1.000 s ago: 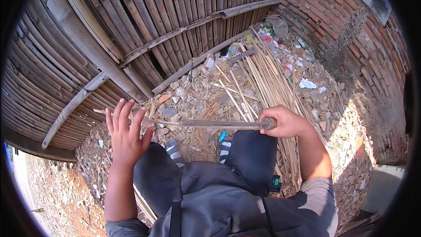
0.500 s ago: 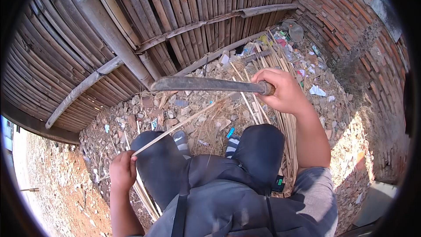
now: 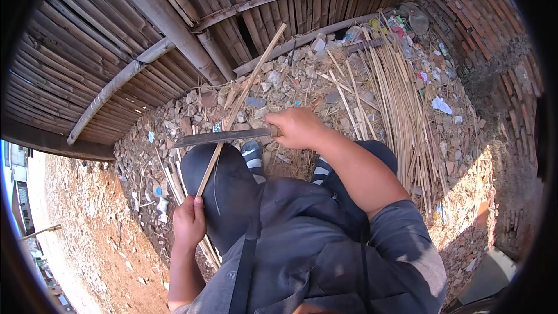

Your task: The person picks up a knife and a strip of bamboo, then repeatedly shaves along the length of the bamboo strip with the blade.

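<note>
Low at the left, my left hand is closed round the lower end of a long bamboo strip, which slants up and away to the right. My right hand grips the handle of a long knife. Its dark blade points left and crosses the strip above my left knee. Whether the edge touches the strip, I cannot tell. A thin sliver hangs beside the strip over my dark trousers.
Many split strips lie on the rubble at the right, and more lie by my left leg. A bamboo wall stands ahead, a brick wall at the right. Litter is scattered near the strips.
The knife has come down and left from above the ground to across the strip. The strip's far end has swung upward, and my left hand has shifted right in view.
</note>
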Tool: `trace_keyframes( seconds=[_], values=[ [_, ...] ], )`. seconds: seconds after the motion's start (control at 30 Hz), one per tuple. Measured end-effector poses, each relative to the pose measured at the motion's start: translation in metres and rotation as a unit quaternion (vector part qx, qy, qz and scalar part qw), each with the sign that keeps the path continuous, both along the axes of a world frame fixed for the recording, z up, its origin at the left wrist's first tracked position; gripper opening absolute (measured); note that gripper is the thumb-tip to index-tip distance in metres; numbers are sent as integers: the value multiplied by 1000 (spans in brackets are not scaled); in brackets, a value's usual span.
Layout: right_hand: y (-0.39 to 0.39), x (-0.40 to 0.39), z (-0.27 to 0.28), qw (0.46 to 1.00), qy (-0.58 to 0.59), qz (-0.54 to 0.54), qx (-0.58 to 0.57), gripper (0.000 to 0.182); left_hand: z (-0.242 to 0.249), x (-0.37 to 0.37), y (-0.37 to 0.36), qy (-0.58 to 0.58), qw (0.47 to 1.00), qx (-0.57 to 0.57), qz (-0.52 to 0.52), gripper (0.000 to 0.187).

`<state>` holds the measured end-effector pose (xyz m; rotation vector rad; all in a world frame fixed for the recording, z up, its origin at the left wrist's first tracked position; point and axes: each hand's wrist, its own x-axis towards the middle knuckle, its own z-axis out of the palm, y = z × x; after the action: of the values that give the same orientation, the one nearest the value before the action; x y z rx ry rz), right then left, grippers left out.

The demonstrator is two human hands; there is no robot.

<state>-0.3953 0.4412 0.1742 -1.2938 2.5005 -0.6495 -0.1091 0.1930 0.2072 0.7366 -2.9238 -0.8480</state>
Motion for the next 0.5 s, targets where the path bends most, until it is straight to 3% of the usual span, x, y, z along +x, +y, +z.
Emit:
trace_keyframes(
  seconds=[0.17, 0.37, 0.5],
  values=[
    [11, -30, -15, 991, -11, -136, -13, 30, -5, -5, -2, 7, 998, -63, -23, 37],
    [0, -4, -5, 999, 24, -32, 16, 36, -3, -12, 2, 16, 994, -91, -54, 37],
    [21, -55, -51, 977, -52, -208, -14, 40, -15, 0, -7, 35, 995, -82, -46, 37]
  ],
)
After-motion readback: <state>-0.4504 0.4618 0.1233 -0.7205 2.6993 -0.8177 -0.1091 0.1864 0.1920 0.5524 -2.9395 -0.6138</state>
